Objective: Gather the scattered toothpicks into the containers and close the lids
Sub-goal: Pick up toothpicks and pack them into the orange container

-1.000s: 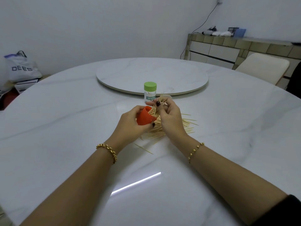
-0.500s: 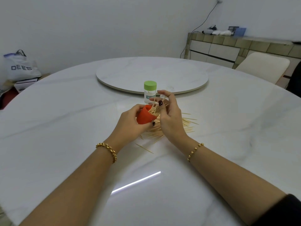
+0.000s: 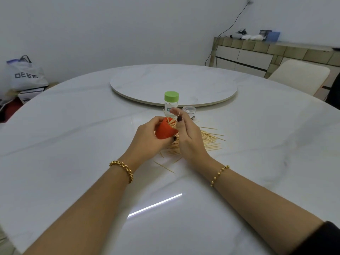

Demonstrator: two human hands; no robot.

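My left hand [image 3: 147,138] grips a tilted orange container [image 3: 164,130] with toothpick ends sticking out of its mouth. My right hand [image 3: 187,133] hovers right beside that mouth, fingers spread and relaxed, with a toothpick or two against its fingertips. A pile of scattered toothpicks [image 3: 207,139] lies on the white marble table [image 3: 73,144] under and right of the hands. Behind stands a clear container with a green lid [image 3: 171,103], shut. A small clear lid [image 3: 189,110] lies to its right.
A round turntable [image 3: 202,83] sits in the table's middle behind the containers. Two or three stray toothpicks [image 3: 164,167] lie nearer to me. A cream chair [image 3: 299,76] stands at the right, a sideboard [image 3: 257,54] behind it, a white bag [image 3: 24,74] at the left.
My right hand has let its bunch of toothpicks into the orange container and opened its fingers, lifting slightly. The small clear lid behind it is now uncovered.
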